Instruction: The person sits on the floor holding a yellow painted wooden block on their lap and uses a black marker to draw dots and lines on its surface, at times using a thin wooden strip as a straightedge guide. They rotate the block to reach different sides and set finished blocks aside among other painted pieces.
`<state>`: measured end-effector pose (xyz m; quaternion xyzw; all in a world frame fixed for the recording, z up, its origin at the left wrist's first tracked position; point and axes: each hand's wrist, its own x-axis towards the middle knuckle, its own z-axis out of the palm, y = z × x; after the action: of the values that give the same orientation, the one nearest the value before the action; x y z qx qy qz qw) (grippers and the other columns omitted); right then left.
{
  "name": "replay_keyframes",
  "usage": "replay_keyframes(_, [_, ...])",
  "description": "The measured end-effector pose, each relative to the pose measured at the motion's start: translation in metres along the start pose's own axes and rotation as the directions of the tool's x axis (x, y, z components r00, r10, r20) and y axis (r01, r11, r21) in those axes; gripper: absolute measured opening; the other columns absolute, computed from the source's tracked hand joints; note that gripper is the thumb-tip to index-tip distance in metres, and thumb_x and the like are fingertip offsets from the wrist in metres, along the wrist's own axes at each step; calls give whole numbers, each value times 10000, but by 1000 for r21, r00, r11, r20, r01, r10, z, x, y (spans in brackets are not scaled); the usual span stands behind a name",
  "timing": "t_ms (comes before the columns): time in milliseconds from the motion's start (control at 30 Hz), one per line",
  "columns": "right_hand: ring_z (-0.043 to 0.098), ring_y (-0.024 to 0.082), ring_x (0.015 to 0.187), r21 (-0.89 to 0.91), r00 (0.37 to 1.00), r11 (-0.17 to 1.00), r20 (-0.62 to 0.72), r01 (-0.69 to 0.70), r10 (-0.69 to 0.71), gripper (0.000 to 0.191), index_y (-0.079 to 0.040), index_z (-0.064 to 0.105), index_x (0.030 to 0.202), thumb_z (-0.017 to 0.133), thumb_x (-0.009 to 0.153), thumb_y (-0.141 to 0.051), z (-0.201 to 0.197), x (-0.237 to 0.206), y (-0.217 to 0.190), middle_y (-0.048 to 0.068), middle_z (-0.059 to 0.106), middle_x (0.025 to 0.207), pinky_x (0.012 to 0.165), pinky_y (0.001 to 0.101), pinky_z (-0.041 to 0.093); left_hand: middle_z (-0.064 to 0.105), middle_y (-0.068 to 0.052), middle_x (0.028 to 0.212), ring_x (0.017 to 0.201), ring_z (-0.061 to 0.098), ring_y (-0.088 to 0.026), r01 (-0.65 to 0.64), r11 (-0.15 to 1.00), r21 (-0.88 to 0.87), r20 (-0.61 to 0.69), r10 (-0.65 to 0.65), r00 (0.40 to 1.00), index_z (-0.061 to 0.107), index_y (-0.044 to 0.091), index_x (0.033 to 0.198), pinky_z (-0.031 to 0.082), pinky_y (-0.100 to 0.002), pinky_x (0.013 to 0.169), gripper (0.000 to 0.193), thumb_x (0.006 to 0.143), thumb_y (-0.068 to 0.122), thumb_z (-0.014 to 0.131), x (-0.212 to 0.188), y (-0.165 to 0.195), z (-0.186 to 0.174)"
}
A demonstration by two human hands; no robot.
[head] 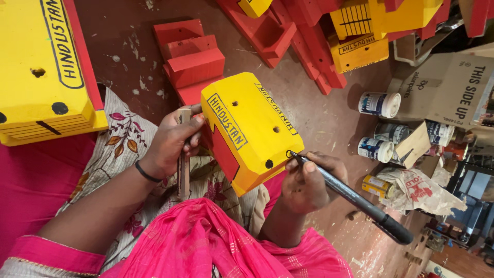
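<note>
Because the yellow wooden toy truck body (pixel 250 131) lies across the person's lap, its underside is hidden. Its long axis runs from upper left to lower right. The left hand (pixel 172 144) grips its end together with a wooden stick (pixel 183 164). The right hand (pixel 306 183) clasps a black marker (pixel 355 198), tip touching the smooth painted corner.
</note>
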<state>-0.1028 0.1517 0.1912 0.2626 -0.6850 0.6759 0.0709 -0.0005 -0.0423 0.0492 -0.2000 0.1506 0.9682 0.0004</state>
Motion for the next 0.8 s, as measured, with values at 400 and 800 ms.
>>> replay_keyframes(400, [608, 251, 639, 40, 999, 998, -20, -50, 51, 197, 71, 555, 1030, 638, 894, -45, -3, 2, -1, 192, 585, 894, 608, 338, 555, 497, 75, 615, 443, 381, 14, -3, 1000, -3, -17, 3, 1000, 611, 67, 1338, 332, -162, 410, 419, 971, 267, 638, 1, 1, 1])
replay_keyframes(800, [610, 256, 663, 61, 998, 996, -7, -60, 60, 191, 74, 550, 1026, 631, 896, -41, -4, 1, 0, 196, 586, 886, 624, 351, 554, 497, 77, 608, 442, 387, 7, 8, 1000, 26, -50, -6, 999, 604, 76, 1364, 331, -170, 410, 426, 970, 237, 626, 0, 1, 2])
